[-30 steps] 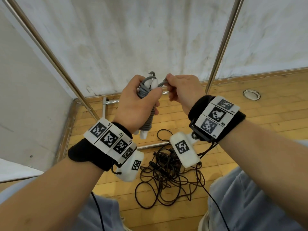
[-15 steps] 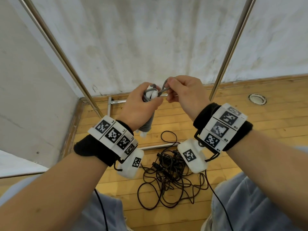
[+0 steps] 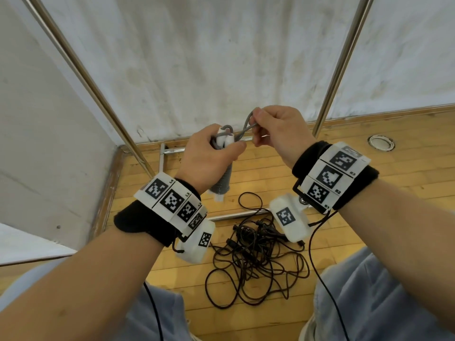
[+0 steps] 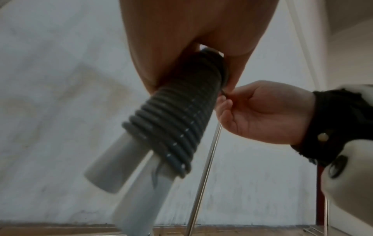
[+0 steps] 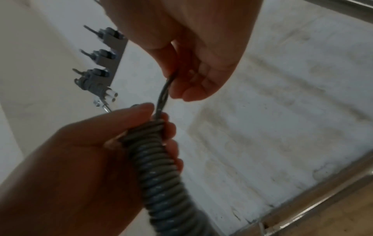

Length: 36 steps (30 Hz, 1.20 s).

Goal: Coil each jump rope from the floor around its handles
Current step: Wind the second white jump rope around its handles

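My left hand [image 3: 209, 153] grips a pair of white jump-rope handles [image 4: 121, 172] held together, with grey rope [image 4: 173, 127] wound tightly round them in many turns. The same coil [image 5: 161, 183] fills the right wrist view. My right hand [image 3: 273, 131] pinches a short loop of the grey rope end [image 3: 247, 125] just above the handle tops. A black jump rope [image 3: 256, 264] lies in a loose tangle on the wooden floor below my hands.
Two slanted metal poles [image 3: 81, 70] [image 3: 342, 62] of a frame stand before a white wall. Metal base bars [image 3: 236, 214] lie on the floor near the tangle. A round metal floor fitting [image 3: 381, 143] sits at the right. My knees frame the bottom.
Both hands have stayed raised together. The right hand has pulled the grey rope end up into a longer twisted loop above the handles.
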Available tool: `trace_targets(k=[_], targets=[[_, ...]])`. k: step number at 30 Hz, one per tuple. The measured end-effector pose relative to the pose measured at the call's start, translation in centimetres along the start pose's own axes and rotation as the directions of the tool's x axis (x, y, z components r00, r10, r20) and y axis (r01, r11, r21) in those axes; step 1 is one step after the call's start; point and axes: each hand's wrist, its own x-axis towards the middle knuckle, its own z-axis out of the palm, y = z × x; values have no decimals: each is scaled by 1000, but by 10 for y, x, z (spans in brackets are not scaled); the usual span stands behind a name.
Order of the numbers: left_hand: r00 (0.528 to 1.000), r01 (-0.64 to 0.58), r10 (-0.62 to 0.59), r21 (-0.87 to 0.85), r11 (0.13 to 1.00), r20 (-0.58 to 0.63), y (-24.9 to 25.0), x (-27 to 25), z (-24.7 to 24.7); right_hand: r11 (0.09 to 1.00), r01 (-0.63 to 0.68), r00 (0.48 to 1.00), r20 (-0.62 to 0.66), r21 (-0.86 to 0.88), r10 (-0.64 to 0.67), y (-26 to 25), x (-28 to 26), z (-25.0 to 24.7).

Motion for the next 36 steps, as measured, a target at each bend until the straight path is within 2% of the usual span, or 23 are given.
trace_targets(k=[5,9,13,15,22,28,36], targets=[[999,-33,35,-50,998,40,16,-3,2,994,101,991,89,-35,-98,-17,-2,6],[997,74,-70,-166,983,30,32,4,-3,981,176,979,115,-78,-167,-33,-5,6],[999,43,-40,-120,992,27,45,9,-13,970,228,969,120,-84,-217,-49,-7,3],[1000,9,-7,-103,995,25,53,10,-17,975,217,972,101,-40,-212,-56,-8,1],[979,-163,160,-15,986,-127,94,7,-29,977,151,988,15,151,-155,-83,-17,-2],[939,-243,251,61,968,-237,131,12,-45,965,247,967,-93,94,-238,-132,-18,1],[913,-297,278,-17,955,-298,181,36,-80,942,333,936,-140,53,-323,-198,0,11]])
